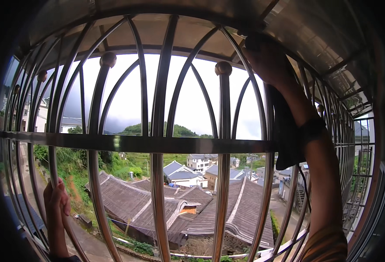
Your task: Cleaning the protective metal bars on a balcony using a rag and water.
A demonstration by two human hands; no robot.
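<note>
At the lower left, my left hand (58,199) is wrapped around an upright metal bar (52,163) of the window grille. My right hand (265,64) is raised to the top of the grille at the right, holding a dark cloth (285,131) against the metalwork there. The cloth hangs down behind my forearm, past the horizontal rail (192,144). A dark band (311,129) circles my right wrist. Shadow hides the fingertips of that hand. Curved bars (192,62) form pointed arches between the uprights.
Round metal balls (223,68) cap some uprights. A roof panel (310,36) slopes overhead, and more barred grille (361,163) stands at the right. Far below, outside, lie tiled roofs (127,196), a road (81,235) and green hillside.
</note>
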